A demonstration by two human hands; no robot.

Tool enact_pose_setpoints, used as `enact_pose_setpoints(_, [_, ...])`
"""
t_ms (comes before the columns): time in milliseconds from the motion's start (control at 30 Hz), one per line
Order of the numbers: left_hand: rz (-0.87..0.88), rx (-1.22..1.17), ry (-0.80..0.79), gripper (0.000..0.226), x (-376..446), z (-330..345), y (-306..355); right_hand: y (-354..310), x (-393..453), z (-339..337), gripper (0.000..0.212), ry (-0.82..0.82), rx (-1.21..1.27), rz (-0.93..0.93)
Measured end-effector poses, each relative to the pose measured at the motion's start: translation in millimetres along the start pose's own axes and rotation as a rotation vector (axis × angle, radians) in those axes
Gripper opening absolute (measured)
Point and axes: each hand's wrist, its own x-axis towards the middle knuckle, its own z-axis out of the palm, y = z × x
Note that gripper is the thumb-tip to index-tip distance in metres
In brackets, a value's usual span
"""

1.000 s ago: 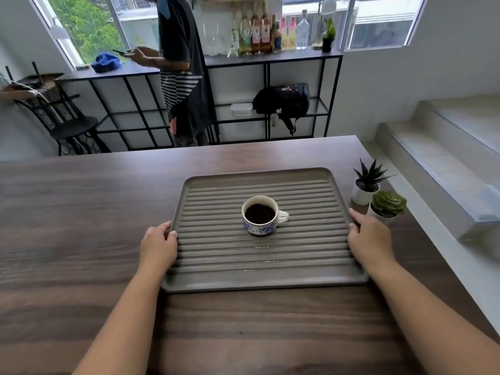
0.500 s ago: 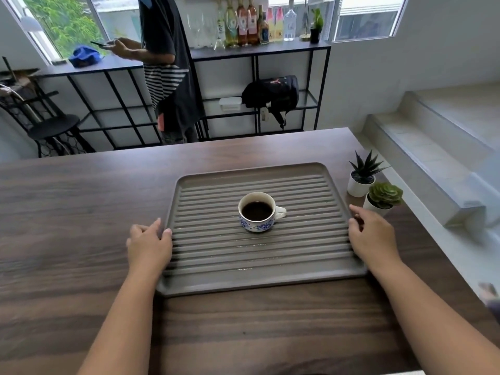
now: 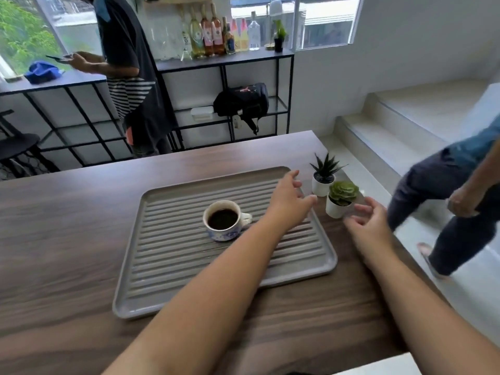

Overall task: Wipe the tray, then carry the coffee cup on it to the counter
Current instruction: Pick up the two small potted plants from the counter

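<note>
Both hands, left hand (image 3: 288,197) and right hand (image 3: 369,226), hover with fingers spread, empty, right of centre; coffee cup (image 3: 224,220) sits on tray (image 3: 151,266); carrying remains.

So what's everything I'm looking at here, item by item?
Tray: 1, grey, ribbed, on the table.
Coffee cup: 1, white with blue pattern, full of dark coffee, on the tray.
Table: 1, dark wood.
Potted plants: 2, green in white pots, right of the tray; spiky plant behind, rosette plant in front.
Bottles: a row, mixed colours, on the black shelf.
Black bag: 1, lower shelf.
Blue cloth: 1, shelf top, left.
Stool: 1, black, far left.
Stairs: pale, right.
Other people: 2; one by the shelf holding a phone, one walking at right.
Left hand: open, above the tray's right side.
Right hand: open, beside the rosette plant.
</note>
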Motion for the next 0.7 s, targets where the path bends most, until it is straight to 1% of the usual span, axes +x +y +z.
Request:
enact_pose_setpoints(67, [-0.071, 0.002, -0.017, 0.081, 23.3, 22.5, -2.3, -2.4, 9.6, 4.1, 0.078, -0.074, 0.009, -0.007])
enact_pose_setpoints(100, [-0.078, 0.027, -0.017, 0.081, 34.2, 29.1, -4.0, -3.4, 14.6, 5.4, 0.081, -0.1, 0.027, -0.011])
enact_pose_setpoints(233, [-0.029, 0.178, -0.028, 0.08, 68.9, 40.7, -10.2, -4.4, 32.2, 9.1, 0.071, -0.189, 0.097, -0.026])
enact_pose_setpoints(333, [-0.011, 0.223, -0.031, 0.079, 83.8, 45.1, -16.4, 0.5, 41.1, 8.2, 0.068, -0.2, 0.036, -0.044])
enact_pose_setpoints(400, [0.014, 0.222, -0.036, 0.076, 90.4, 47.2, -20.2, 2.3, 44.1, 4.3, 0.072, -0.183, 0.002, -0.044])
enact_pose_setpoints(433, [0.031, 0.227, -0.032, 0.076, 93.5, 48.6, -21.8, 3.8, 46.6, 1.6, 0.071, -0.161, -0.009, -0.041])
enact_pose_setpoints(567, [0.069, 0.244, 0.009, 0.08, 106.2, 55.3, -21.1, 4.1, 58.8, -10.8, 0.057, -0.057, 0.011, -0.038])
enact_pose_setpoints(700, [0.043, 0.166, 0.066, 0.076, 120.2, 55.0, -14.2, -11.4, 76.1, -13.4, 0.054, 0.001, 0.02, -0.078])
